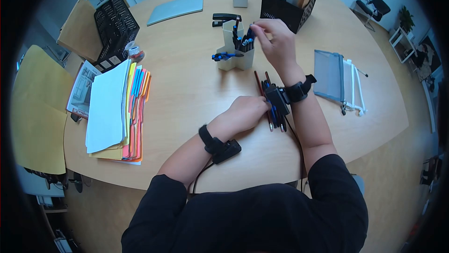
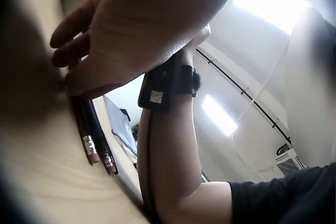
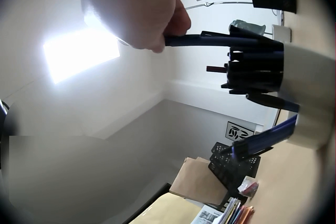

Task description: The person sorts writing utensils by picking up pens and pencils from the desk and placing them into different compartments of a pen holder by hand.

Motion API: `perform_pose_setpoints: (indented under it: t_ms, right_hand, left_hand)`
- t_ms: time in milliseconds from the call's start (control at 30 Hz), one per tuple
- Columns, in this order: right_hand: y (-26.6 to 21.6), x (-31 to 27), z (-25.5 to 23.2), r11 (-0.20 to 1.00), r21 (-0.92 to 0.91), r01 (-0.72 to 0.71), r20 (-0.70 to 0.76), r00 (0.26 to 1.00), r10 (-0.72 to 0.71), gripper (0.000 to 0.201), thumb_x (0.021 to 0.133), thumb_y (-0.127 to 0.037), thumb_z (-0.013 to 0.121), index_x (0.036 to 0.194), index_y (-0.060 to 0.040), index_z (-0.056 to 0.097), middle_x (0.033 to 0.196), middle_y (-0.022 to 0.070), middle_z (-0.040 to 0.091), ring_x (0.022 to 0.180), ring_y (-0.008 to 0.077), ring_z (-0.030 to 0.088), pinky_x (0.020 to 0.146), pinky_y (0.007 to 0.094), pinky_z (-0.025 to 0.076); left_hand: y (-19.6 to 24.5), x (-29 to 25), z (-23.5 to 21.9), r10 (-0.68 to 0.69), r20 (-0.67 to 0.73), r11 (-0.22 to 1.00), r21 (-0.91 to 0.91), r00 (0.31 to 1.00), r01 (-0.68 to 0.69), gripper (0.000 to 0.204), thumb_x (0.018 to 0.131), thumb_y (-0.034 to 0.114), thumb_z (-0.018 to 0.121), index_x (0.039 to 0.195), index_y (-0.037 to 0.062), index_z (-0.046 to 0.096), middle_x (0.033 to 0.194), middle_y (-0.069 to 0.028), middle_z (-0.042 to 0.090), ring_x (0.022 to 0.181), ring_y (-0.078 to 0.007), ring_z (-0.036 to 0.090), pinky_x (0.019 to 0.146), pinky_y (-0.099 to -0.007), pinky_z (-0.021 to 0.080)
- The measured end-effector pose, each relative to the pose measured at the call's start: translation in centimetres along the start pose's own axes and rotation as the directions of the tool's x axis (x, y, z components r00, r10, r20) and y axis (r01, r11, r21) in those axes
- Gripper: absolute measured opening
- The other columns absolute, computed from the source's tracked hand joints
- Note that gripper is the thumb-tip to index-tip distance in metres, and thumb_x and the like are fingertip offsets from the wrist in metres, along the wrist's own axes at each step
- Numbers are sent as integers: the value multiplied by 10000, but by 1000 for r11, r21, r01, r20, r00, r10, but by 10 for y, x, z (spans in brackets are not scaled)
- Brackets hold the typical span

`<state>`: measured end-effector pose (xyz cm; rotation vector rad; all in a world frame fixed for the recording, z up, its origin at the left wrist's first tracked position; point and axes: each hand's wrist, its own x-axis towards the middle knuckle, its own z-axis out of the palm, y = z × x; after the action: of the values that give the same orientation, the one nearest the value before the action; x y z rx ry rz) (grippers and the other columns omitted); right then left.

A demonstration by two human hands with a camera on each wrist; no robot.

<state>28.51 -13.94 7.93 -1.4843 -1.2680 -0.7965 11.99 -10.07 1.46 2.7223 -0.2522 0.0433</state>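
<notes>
Your right hand [image 1: 276,42] pinched a dark pen [image 3: 210,39] at the mouth of the white pen holder [image 1: 238,54] (mid-insertion, I judged); release needed next. Your left hand [image 1: 245,112], fingers curled, rested on the pencils [image 2: 89,129] lying on the table [image 1: 187,94].

left hand [image 1: 245,112] lowered, right hand [image 1: 276,40] raised, pinching

bright, even | ceiling-light glare in wrist views | fisheye vignette, blurred edges
</notes>
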Motion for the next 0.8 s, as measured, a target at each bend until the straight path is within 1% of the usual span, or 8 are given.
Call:
perform_pose_setpoints:
  t_ms: [33,100,200,267,500,633,733,800]
  right_hand:
    - [2,-1,0,1000,-4,-12,-1,1000,12,95,818,-101,690,852,-15,669,783,104,661,714,239,625,645,312,493]
    - [6,-3,-4,995,-97,10,217,976,11,108,812,-130,681,820,-25,703,780,101,663,760,278,599,690,334,489]
    - [-11,18,-43,996,-34,-83,168,982,87,116,831,-139,675,831,-31,719,787,97,676,751,234,627,682,293,487]
    - [-26,28,-73,952,141,-271,103,961,258,143,864,-140,656,863,-9,713,815,79,695,762,156,638,687,251,479]
    - [-60,32,-120,926,332,-181,38,983,179,144,906,-100,619,913,14,707,831,61,690,768,97,601,683,217,467]
    - [-61,31,-123,941,303,-150,21,988,150,143,903,-101,625,912,17,705,830,55,689,758,92,600,675,215,465]
    - [-63,31,-125,936,284,-208,77,978,194,131,892,-91,639,923,21,701,831,49,689,746,83,596,664,209,461]
    - [-69,32,-123,893,308,-329,170,942,289,120,870,-68,658,937,23,698,836,49,691,741,69,599,661,200,471]
  left_hand:
    - [0,0,2,2,12,1000,-3,1000,-2,256,792,32,548,1018,75,659,944,-111,638,861,-323,637,739,-424,516]
    - [-2,-1,5,0,-53,1000,-1,999,0,196,792,54,571,962,91,661,895,-128,627,821,-324,638,715,-430,512]
    - [4,-2,-11,-20,13,998,56,1000,19,105,792,60,563,835,86,655,866,-111,608,828,-286,631,691,-395,518]
    - [1,-4,-11,29,-17,997,70,999,-28,83,788,72,574,820,81,650,874,-103,598,851,-278,619,701,-385,515]
    - [-12,-6,-7,137,-26,984,116,990,-133,54,775,116,639,792,66,625,874,-74,572,861,-261,590,737,-366,491]
    - [-12,-7,-25,28,77,994,104,997,-36,62,790,120,625,790,59,614,859,-87,601,835,-276,595,731,-372,487]
    - [-3,-10,-51,-18,-3,998,-54,1000,18,61,809,109,636,806,51,616,812,-95,606,782,-262,594,690,-347,483]
    - [9,-14,-73,43,-448,975,-178,893,-136,52,816,25,657,857,30,626,806,-82,624,736,-195,608,638,-293,479]
